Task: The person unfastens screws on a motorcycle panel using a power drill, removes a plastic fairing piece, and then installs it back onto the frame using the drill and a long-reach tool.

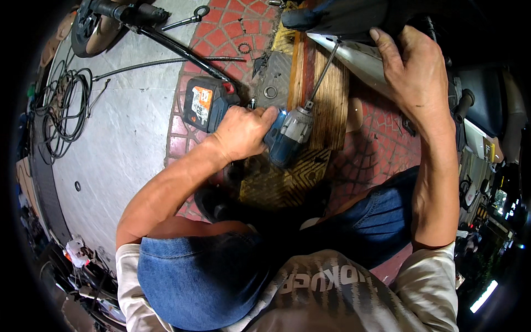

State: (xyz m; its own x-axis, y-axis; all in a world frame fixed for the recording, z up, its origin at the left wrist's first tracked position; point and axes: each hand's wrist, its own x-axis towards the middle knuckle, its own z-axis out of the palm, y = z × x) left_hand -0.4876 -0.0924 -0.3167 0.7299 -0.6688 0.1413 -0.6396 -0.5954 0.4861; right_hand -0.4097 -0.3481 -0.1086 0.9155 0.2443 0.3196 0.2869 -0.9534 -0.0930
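Observation:
My left hand (243,131) is wrapped around the grip of a blue and grey cordless impact driver (290,133), which has a black battery with an orange label (202,102). The driver's long thin bit (323,72) runs up and to the right, under a white scooter panel (354,55). My right hand (415,72) lies on top of the panel and the dark bodywork above it. Its thumb is stretched left and its fingers curl over the far edge. The bit's tip is hidden under the panel.
A wooden plank (329,110) lies on red paving (232,27) beneath the driver, with a metal washer (270,92) beside it. On the grey concrete (133,144) to the left are a coil of black cable (66,110), a wheel (94,27), a black tube (182,52) and a wrench (188,19).

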